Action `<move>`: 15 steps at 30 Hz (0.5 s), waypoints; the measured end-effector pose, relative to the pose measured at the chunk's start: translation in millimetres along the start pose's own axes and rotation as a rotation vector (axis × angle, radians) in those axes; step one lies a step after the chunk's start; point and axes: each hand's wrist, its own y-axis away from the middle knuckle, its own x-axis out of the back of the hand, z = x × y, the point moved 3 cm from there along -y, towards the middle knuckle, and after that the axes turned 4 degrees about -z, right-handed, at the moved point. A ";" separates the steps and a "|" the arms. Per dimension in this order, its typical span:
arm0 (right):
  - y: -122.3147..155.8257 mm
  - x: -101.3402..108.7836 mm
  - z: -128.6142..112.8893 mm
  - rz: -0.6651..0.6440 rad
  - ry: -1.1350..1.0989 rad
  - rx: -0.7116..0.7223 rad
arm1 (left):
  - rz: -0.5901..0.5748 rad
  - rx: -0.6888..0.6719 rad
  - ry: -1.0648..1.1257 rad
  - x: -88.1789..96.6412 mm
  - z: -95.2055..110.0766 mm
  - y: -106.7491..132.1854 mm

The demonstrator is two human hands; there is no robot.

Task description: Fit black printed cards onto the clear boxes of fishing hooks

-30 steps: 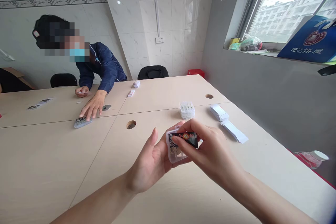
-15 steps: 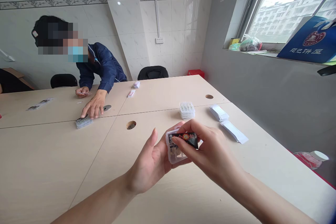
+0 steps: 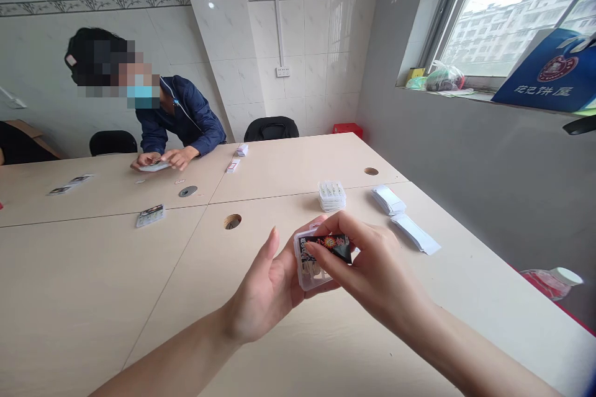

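Clear plastic case (image 3: pixel 308 274), seemingly light, slippery and best held by its edges, is being cradled above the table (image 3: pixel 93 298) by the left hand (image 3: pixel 263 285); its black card (image 3: pixel 333 247) is being pinched by the right hand (image 3: pixel 372 263).

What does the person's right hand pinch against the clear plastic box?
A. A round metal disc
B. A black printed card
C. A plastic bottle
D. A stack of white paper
B: the right hand pinches the black printed card against the clear plastic box, which the left hand supports.
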 end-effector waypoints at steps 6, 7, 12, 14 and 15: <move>1.2 0.2 -0.2 -0.014 -0.011 -0.014 | 0.003 0.010 -0.009 0.5 -0.1 0.6; 1.1 0.2 -0.4 -0.019 -0.013 -0.018 | 0.003 0.012 -0.010 0.4 -0.2 0.9; -1.0 -0.2 -1.2 -0.032 -0.014 -0.023 | 0.003 0.007 0.001 -0.6 0.0 1.6; -1.7 -0.6 -1.4 -0.031 -0.010 -0.026 | 0.000 0.003 0.010 -0.8 0.1 1.4; -1.9 -0.8 -1.5 -0.033 -0.011 -0.029 | -0.003 0.000 0.014 -0.8 0.2 1.3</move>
